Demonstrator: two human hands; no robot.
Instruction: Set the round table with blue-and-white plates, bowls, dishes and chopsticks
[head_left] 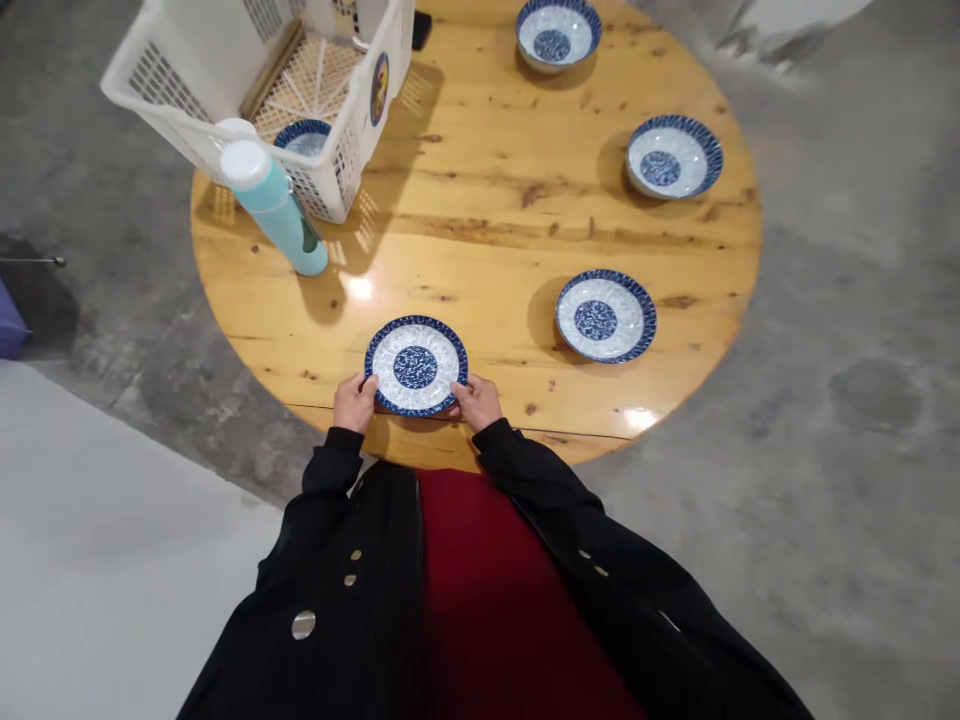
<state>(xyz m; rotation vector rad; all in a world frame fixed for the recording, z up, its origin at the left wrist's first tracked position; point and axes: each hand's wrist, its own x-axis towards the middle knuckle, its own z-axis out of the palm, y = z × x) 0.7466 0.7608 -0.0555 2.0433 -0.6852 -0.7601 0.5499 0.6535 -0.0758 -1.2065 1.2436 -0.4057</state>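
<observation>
A blue and white patterned plate (415, 366) lies on the round wooden table (487, 220) at its near edge. My left hand (354, 401) grips the plate's left rim, fingers curled on it. My right hand (477, 401) grips its right rim the same way. Both arms wear black sleeves. Three more plates of the same pattern lie on the table: one to the right (606, 315), one farther right (673, 157), one at the far edge (558, 32).
A white plastic crate (187, 110) stands at the table's far left with another blue-rimmed plate (304, 137) inside. A teal bottle (276, 205) with a white cap stands in front of it. Grey concrete floor surrounds the table.
</observation>
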